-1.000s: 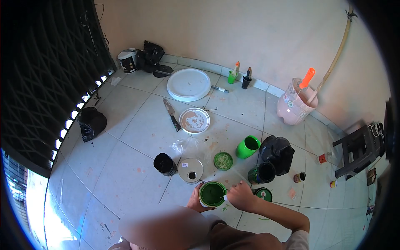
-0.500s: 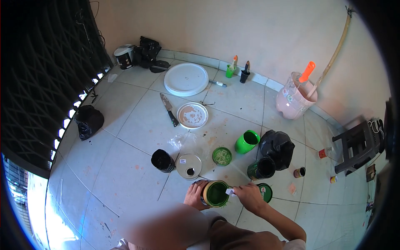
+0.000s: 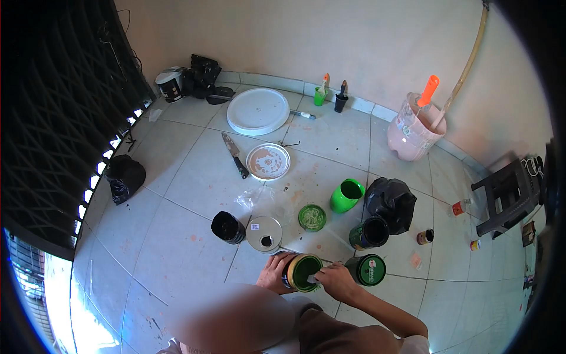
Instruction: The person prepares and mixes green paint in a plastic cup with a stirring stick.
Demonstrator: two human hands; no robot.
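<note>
My left hand (image 3: 276,272) is wrapped around the side of a paint can (image 3: 292,270) with a tan rim and green paint inside, held tilted close to my body. In the fingers of my right hand (image 3: 340,281) is a small pale flat piece (image 3: 312,278), dipped into the mouth of the can at its right side. Green smears mark the can's lower rim. A dark green jar with a lid (image 3: 370,271) stands just right of my right hand. Beyond the can lies a round metal lid (image 3: 259,227) with a dark hole, and next to it a black-coated cup (image 3: 229,228).
Farther off stand a bright green container (image 3: 344,197), a dark open jar (image 3: 368,235) and a black bag (image 3: 392,203). A green-smeared lid (image 3: 312,218), a knife (image 3: 236,157) and a white lid (image 3: 258,110) lie on the tiles. A pink bucket (image 3: 407,141) and a dark stool (image 3: 507,192) are to the right.
My right hand has moved slightly left, and the pale piece has gone from the can's rim farther into its mouth. The view has shifted a little; my left hand keeps its hold.
</note>
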